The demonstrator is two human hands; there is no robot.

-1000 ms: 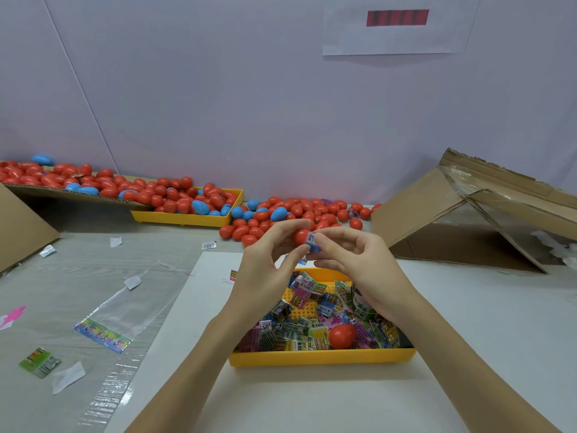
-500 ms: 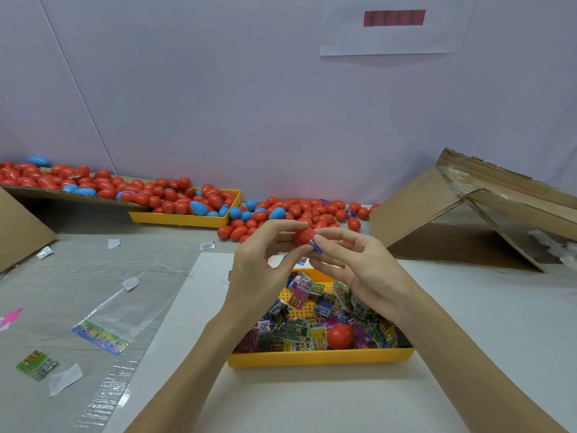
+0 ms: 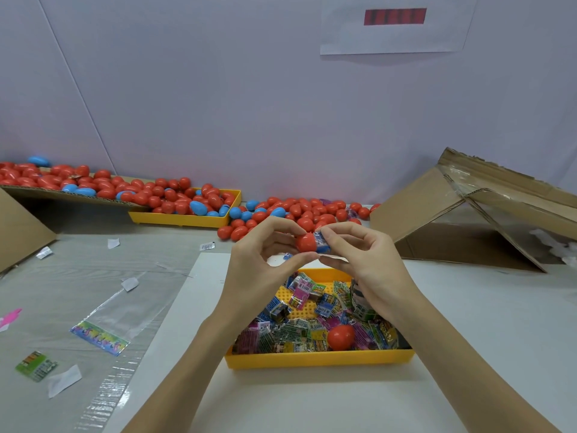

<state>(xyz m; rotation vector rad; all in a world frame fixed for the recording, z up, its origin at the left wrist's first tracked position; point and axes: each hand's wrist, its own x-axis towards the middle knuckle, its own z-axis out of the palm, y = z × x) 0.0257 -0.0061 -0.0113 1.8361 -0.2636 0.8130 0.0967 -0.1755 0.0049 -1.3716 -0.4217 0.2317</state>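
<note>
A: Yellow tray [image 3: 318, 359] nearest, full of wrapped packets [image 3: 299, 332] with one loose red egg [image 3: 341, 337]. What's held above it?

B: The left hand [image 3: 259, 276] pinches a red shell [image 3: 306, 242] between thumb and fingertips. The right hand [image 3: 371, 273] pinches a blue packet [image 3: 322, 245] just to the shell's right, touching it.

A: So which way does it go in?

B: Leftward, I'd judge. The shell's long axis runs left to right, mouth toward the packet. A heap of red and blue eggs [image 3: 299, 210] lies beyond.

Glossy plastic egg [image 3: 306, 242], crinkly packet [image 3: 321, 245]
</note>
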